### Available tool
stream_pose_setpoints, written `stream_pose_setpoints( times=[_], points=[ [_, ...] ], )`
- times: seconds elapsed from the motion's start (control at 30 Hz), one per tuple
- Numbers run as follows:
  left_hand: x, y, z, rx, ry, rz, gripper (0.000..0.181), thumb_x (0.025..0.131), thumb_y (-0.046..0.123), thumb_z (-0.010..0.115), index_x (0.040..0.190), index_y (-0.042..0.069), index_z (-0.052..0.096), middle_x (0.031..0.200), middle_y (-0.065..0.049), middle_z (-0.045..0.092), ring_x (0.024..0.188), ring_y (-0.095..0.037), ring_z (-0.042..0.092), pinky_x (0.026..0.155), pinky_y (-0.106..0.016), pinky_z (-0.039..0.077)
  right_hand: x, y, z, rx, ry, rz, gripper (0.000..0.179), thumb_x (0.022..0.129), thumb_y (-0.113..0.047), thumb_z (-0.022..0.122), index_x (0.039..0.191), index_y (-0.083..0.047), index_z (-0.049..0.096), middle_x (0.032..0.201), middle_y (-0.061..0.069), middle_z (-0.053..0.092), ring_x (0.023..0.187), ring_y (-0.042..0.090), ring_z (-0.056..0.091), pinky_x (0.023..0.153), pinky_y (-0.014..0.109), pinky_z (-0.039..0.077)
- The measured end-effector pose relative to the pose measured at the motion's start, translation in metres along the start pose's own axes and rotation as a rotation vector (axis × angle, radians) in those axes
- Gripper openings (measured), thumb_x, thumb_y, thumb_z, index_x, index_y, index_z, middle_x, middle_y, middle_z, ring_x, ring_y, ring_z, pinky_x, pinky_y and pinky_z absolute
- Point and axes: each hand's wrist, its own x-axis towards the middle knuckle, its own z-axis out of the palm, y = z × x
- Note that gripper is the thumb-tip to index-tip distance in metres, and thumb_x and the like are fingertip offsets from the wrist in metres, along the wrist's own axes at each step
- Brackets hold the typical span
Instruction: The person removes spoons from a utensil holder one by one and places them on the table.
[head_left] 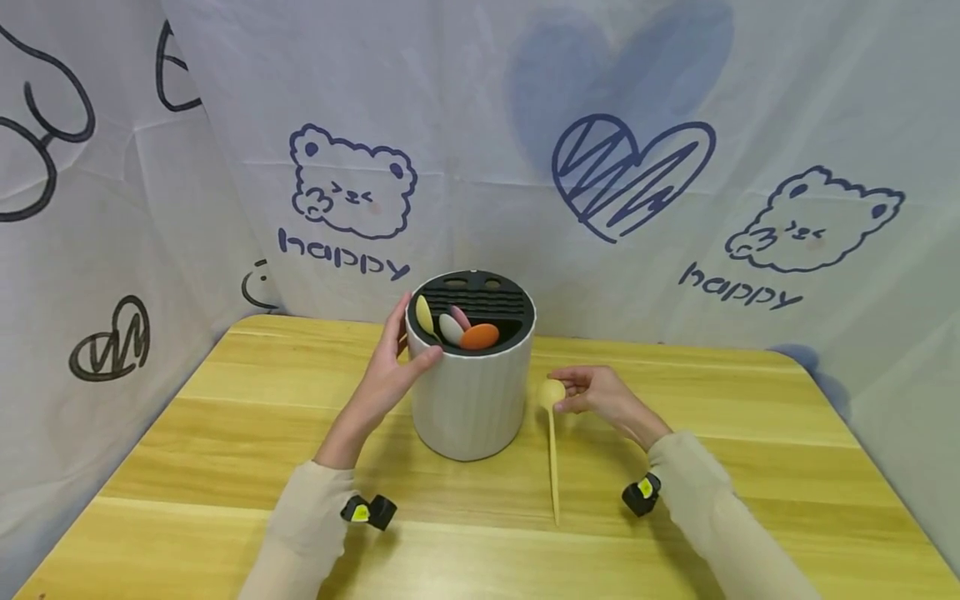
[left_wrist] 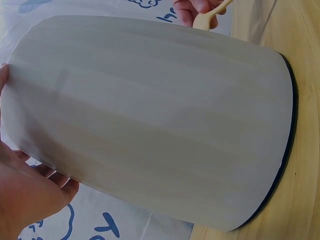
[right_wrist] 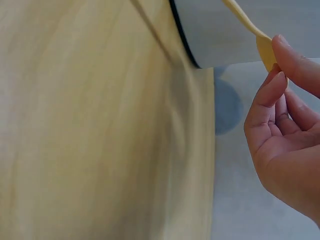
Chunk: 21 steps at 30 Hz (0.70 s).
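Note:
A white ribbed utensil holder with a black slotted top stands upright on the table. My left hand holds it at the upper left side, thumb near the front rim and fingers around the far side. To its right, my right hand pinches a pale yellow spoon by its bowl between thumb and fingertips, the long handle hanging down. In the right wrist view the same spoon overlaps the holder. A yellow spoon, a white one, a pink one and an orange one stick out of the holder's front opening.
The wooden table has rounded far corners. A white cloth with drawn bears and hearts hangs behind it and along both sides. A small black camera sits at each wrist.

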Motion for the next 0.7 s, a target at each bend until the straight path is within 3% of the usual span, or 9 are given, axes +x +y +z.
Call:
stream_pose_setpoints(
  times=[0.33, 0.7],
  points=[
    [0.000, -0.001, 0.001, 0.003, 0.004, 0.008, 0.086, 0.089, 0.035, 0.061, 0.156, 0.014, 0.011, 0.160, -0.007, 0.014, 0.144, -0.025, 0.016, 0.116, -0.048, 0.015, 0.002, 0.008, 0.004, -0.033, 0.025, 0.070, 0.051, 0.082, 0.000, 0.074, 0.129, 0.010, 0.055, 0.115, 0.020, 0.063, 0.095, 0.019, 0.059, 0.075, 0.030, 0.054],
    [0.000, -0.002, 0.001, 0.003, 0.002, 0.003, 0.087, 0.089, 0.038, 0.062, 0.156, 0.014, 0.011, 0.160, -0.007, 0.014, 0.144, -0.025, 0.016, 0.115, -0.048, 0.015, 0.005, 0.015, 0.009, -0.038, 0.023, 0.066, 0.049, 0.082, 0.000, 0.074, 0.126, 0.012, 0.056, 0.097, 0.012, 0.061, 0.077, 0.012, 0.055, 0.066, 0.025, 0.051]
  ],
)
